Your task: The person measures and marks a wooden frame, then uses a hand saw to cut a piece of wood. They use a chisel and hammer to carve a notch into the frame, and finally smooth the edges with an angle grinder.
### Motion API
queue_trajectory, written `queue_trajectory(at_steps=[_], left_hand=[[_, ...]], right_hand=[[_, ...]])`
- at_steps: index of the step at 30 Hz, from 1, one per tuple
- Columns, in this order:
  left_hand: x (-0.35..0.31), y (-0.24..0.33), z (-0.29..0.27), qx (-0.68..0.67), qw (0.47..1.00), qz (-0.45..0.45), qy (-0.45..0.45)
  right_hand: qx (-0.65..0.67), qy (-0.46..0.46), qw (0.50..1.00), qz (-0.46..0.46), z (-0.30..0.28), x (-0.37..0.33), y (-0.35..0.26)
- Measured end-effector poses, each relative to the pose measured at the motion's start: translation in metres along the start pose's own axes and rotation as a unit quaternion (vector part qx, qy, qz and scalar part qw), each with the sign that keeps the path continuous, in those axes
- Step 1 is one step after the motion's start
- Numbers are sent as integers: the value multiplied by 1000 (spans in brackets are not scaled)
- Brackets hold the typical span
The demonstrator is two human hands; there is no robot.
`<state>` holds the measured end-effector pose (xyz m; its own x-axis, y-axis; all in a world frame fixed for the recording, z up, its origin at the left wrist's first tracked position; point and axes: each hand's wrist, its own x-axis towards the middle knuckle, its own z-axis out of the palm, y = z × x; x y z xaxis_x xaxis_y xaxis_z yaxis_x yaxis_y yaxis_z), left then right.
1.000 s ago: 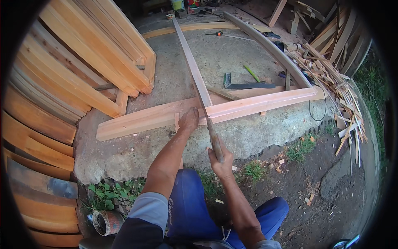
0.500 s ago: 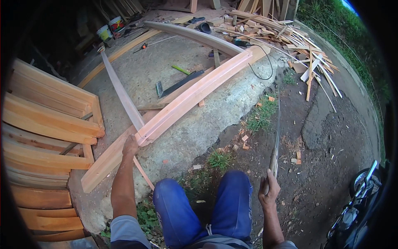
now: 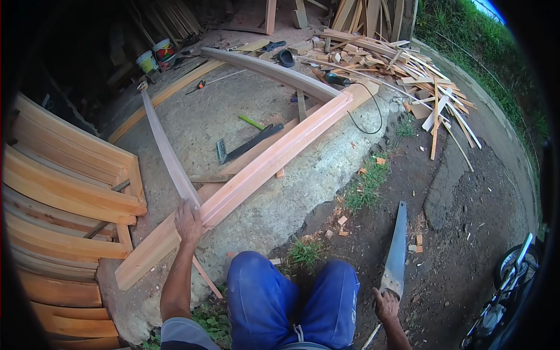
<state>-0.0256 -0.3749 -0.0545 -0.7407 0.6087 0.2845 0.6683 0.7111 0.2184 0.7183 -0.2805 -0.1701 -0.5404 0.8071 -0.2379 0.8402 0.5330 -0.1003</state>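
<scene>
A pale wooden frame (image 3: pixel 274 156), made of long planed members joined at the corners, lies on a thick board (image 3: pixel 146 256). My left hand (image 3: pixel 188 223) grips its near left corner, where the thin left rail (image 3: pixel 169 140) meets the long front member. The undersides of those fingers are hidden. In my right hand (image 3: pixel 387 305) is a handsaw (image 3: pixel 396 248), held by its handle with the blade pointing away from me. The saw hangs over the dirt to the right of my knees, apart from the frame.
Inside the frame lie a try square (image 3: pixel 251 143) and a green-handled tool (image 3: pixel 251 122). A corded power tool (image 3: pixel 337 79) rests by the far right corner. Finished wooden frames (image 3: pixel 70 169) stack at left. Scrap wood (image 3: pixel 402 64) is piled at the far right; a motorcycle (image 3: pixel 496 297) stands near right.
The saw has come nearer to me and turned, so its blade now shows broadside instead of edge-on. My left hand has shifted slightly onto the top of the frame's corner.
</scene>
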Motion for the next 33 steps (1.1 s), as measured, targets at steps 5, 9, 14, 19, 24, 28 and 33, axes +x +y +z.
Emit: queue_trajectory(at_steps=[5,9,14,19,24,28,33], left_hand=[[45,95,26,-13,983,171,-73],[78,140,27,-38,969,77,-232],[87,138,24,-79,961,77,-252],[95,133,25,-76,955,86,-273],[95,132,22,-104,951,81,-279],[90,130,25,-104,957,84,-257],[77,114,24,-88,959,83,-255]], right_hand=[[-26,-210,976,49,17,14,11],[-5,-328,930,166,0,39,33],[14,-183,963,196,-83,114,46],[10,-88,984,151,-182,259,3],[51,-43,997,-37,-276,379,-98],[31,-28,986,-159,-317,411,-180],[-45,-95,954,-282,-307,434,-217]])
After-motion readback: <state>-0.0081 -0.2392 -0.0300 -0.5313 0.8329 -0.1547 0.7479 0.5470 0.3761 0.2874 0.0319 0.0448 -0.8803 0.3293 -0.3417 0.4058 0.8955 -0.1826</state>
